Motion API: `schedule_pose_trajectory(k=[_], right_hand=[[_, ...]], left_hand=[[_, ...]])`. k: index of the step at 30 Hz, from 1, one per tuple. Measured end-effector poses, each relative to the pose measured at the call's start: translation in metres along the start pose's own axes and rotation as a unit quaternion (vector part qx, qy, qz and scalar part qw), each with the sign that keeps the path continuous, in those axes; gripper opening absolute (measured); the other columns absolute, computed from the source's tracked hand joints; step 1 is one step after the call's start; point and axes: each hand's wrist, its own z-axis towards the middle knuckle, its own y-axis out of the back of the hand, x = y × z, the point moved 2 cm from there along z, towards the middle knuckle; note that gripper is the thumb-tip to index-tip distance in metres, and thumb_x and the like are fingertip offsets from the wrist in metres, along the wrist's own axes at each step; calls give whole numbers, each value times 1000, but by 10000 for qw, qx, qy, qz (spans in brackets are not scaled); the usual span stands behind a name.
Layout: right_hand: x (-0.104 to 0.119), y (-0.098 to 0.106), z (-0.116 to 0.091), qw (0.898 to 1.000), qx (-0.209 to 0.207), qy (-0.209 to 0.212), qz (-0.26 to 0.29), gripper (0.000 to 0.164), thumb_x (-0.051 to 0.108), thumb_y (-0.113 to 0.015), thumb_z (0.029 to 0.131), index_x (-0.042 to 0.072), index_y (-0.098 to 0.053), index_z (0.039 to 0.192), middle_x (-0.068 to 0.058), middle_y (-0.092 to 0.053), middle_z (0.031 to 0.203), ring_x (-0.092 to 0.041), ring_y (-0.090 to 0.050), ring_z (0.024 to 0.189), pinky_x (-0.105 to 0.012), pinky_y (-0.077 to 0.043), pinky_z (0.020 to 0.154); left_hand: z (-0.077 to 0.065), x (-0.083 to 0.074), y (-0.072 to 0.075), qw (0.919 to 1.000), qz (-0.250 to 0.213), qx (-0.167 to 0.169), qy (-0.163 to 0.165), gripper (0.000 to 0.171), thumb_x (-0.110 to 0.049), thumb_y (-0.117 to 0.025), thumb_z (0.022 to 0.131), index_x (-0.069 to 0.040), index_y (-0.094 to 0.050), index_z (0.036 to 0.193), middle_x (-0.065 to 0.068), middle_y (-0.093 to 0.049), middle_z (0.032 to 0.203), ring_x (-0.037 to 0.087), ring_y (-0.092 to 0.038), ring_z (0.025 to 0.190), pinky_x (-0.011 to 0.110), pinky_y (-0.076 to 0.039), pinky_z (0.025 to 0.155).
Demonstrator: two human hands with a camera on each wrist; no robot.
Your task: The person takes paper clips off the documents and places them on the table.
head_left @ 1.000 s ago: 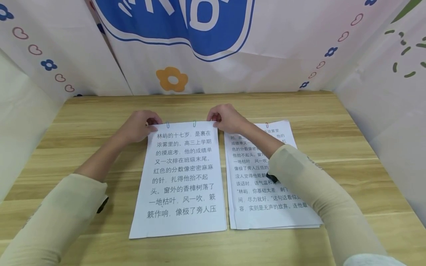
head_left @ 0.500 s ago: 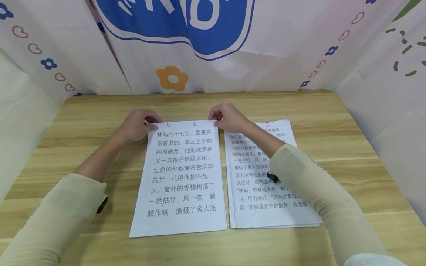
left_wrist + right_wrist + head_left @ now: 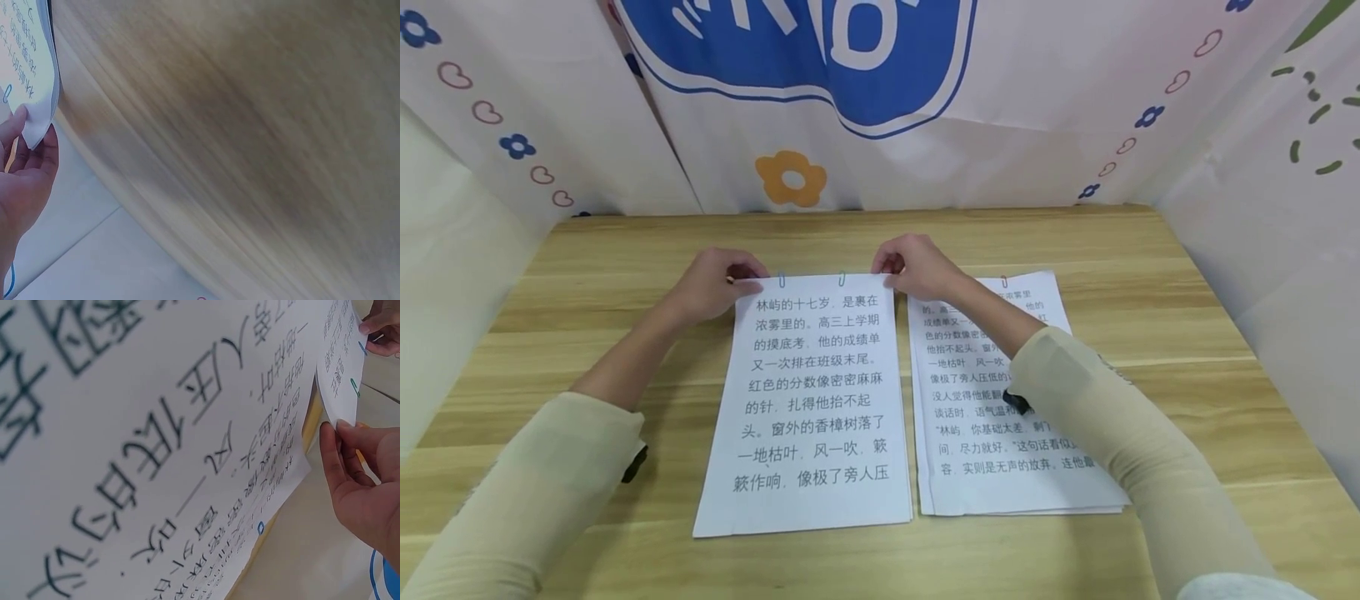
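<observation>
1 rectangular white printed-paper stack (image 3: pixel 808 400) is just beside another white paper pile (image 3: pixel 962 454), its top toward the far edge of the wood-grain table (image 3: pixel 820 571); grips closed, the left hand (image 3: pixel 717 282) and right hand (image 3: pixel 917 267) pinch its 2 top corners.

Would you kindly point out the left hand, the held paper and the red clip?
Left hand (image 3: pixel 710 282): head view, its back.
Held paper (image 3: pixel 815 406): head view, its middle.
Red clip (image 3: pixel 1004 283): head view, its middle.

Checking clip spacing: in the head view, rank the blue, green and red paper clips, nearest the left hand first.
1. Blue paper clip, left printout, top edge
2. Green paper clip, same edge, further right
3. Red paper clip, right printout, top edge
</observation>
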Motion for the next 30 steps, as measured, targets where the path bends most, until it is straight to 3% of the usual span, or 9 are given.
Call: schedule_pose_trajectory(k=[10,19,25,30], right_hand=[[0,-1,1,10000,34,-76,0,14,-8,-67,94,0,-72,104,-15,-68,100,-24,-58,91,-30,-51,84],[4,-2,3,9998,-74,-30,-167,12,-4,-69,93,0,-72,105,-12,-69,98,-23,-61,92,-31,-52,85],[14,-10,12,9994,-157,207,-229,16,5,-71,95,0,-73,110,-10,-70,100,-22,-62,95,-30,-52,88],[30,-20,24,9986,-120,435,-285,20,11,-71,97,0,-73,114,-7,-71,101,-19,-62,95,-28,-51,88]], left_hand=[[1,1,-2,9999,-131,-56,61,16,3,-64,99,4,-71,113,22,-68,112,33,-62,103,28,-50,82],[3,2,-5,9991,-341,-115,230,15,2,-63,100,4,-70,113,21,-68,115,33,-60,106,34,-49,87],[2,1,-5,9987,-422,-64,278,14,4,-62,100,4,-70,112,21,-67,116,32,-59,107,38,-48,90],[3,1,-6,9989,-395,-126,223,13,4,-63,100,4,-70,110,21,-67,114,32,-59,105,30,-48,86]])
